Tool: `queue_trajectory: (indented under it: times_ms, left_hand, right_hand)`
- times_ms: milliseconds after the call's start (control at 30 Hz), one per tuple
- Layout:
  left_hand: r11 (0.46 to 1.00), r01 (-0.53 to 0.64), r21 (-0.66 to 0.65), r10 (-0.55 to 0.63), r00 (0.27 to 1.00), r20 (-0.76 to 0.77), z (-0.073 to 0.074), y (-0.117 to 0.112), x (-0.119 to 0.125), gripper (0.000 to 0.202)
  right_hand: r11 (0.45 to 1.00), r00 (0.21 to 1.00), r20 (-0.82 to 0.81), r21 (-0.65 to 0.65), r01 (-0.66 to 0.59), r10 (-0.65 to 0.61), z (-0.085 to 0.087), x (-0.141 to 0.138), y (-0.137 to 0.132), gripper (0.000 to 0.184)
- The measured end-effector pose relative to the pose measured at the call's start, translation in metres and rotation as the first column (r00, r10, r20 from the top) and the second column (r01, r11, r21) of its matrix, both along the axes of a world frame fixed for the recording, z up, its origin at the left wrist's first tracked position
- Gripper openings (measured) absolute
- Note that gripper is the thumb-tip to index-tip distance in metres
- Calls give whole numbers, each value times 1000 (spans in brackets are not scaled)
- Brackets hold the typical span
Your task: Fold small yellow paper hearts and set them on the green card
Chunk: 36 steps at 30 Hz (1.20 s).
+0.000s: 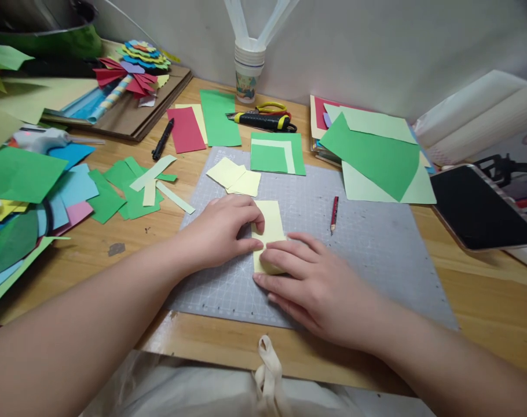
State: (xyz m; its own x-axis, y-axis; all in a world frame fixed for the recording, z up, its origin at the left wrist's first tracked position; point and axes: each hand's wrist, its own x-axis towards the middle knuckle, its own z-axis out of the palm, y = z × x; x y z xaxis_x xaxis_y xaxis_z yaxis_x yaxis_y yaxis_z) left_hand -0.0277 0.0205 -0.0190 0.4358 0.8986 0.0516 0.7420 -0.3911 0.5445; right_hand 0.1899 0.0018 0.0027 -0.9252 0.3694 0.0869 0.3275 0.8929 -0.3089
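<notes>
A small pale yellow paper piece [270, 223] lies on the grey cutting mat [368, 255] near the mat's middle. My left hand [222, 229] curls over the paper's left edge, fingers bent and pinching it. My right hand [307, 278] presses on the paper's lower part, fingertips folded down on a rolled or folded edge. Both hands touch the same piece and hide its lower end.
Two more pale yellow pieces [234, 175] and a red pencil [333, 214] lie on the mat. Green paper [277, 153], scissors and a cutter [263, 119], a black marker [163, 139], a cup stack [248, 72], paper scraps left [128, 188], a phone right [476, 208].
</notes>
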Motion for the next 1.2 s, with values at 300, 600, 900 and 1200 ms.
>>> queue_trajectory:
  times_ms: [300, 600, 900, 1200]
  left_hand:
    - [1000, 19, 3, -19, 1000, -12, 0, 1, -2, 15]
    - [1000, 24, 20, -24, 999, -29, 2, 0, -1, 15]
    - [998, 54, 25, -54, 998, 10, 5, -6, -1, 11]
    - [1000, 25, -5, -25, 1000, 16, 7, -7, 0, 9]
  right_hand:
    - [902, 902, 26, -10, 432, -432, 1, 21, -22, 24]
    - [863, 867, 71, -93, 497, -493, 6, 22, -19, 30]
    - [990, 981, 132, 20, 140, -142, 24, -2, 17, 33]
    - [984, 987, 97, 140, 111, -126, 1, -8, 22, 15]
